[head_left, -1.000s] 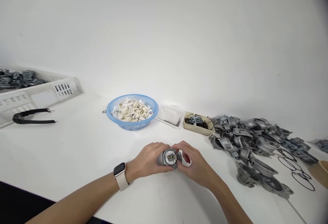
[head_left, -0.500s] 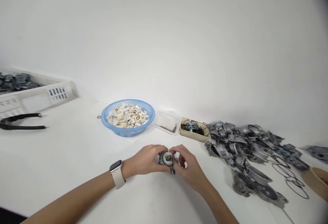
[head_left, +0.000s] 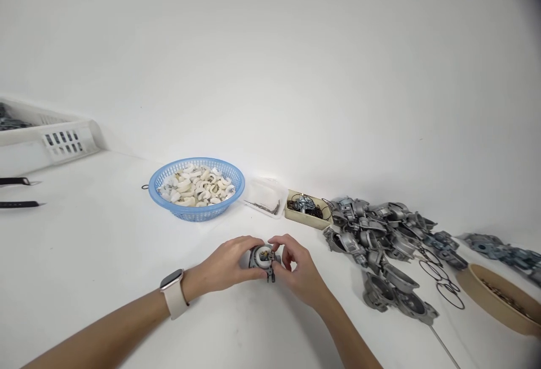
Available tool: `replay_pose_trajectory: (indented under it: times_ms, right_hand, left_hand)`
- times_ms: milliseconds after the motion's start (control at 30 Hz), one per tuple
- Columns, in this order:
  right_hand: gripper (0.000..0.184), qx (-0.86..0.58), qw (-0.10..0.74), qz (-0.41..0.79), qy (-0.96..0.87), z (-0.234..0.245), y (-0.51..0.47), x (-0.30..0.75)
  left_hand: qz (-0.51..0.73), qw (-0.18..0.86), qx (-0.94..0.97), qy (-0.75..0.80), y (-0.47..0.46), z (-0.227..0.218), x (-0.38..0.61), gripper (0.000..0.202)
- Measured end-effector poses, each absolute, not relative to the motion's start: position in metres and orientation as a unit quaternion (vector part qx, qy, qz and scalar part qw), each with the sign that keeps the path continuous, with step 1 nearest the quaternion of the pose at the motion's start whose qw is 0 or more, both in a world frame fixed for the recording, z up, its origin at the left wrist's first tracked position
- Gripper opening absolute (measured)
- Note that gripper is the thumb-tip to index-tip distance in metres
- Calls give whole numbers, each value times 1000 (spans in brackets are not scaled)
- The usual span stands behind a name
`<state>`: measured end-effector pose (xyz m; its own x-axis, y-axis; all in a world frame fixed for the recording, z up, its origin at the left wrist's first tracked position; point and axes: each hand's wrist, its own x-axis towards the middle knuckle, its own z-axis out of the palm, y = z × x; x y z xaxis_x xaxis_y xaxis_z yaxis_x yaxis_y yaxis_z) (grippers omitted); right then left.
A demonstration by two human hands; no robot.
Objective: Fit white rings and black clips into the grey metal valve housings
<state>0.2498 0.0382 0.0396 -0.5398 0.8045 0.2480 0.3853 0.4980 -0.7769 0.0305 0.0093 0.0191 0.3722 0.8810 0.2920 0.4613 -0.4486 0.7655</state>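
Note:
A small grey metal carburetor body [head_left: 256,257] sits low in the middle of the head view, with a white ring-shaped float [head_left: 261,263] on top and brass bits inside it. My left hand [head_left: 230,265], with a watch at its wrist, is wrapped round the left side, thumb in front and fingers behind. Thumb and index finger of my right hand [head_left: 298,270] close on the right edge of the carburetor, by the float's hinge side. Whether a small pin lies between those fingertips is too small to tell.
Behind stand a blue basket [head_left: 196,215] of white floats, a clear tray [head_left: 253,184] with thin pins, and a cream box [head_left: 306,219] of black rings. Grey float bowls [head_left: 380,239], black rubber rings [head_left: 448,296] and a tan bowl [head_left: 490,301] lie right. Pliers [head_left: 14,181] and a white crate [head_left: 71,143] lie left.
The view has turned to the right, so everything sits further left and more of the tan bowl shows. Both hands keep their places on the carburetor, with only slight finger movement.

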Motion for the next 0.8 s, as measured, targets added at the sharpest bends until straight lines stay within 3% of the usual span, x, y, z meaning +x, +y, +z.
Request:
replay_pose_trajectory:
  times_ms: [467, 800]
  right_hand:
    - [46, -346, 279, 339, -829, 45, 35, 254]
    - [43, -348, 307, 332, -821, 42, 36, 252]
  left_hand:
    - [353, 283, 782, 428, 8, 19, 30, 48]
    - [340, 288, 789, 424, 9, 23, 27, 50]
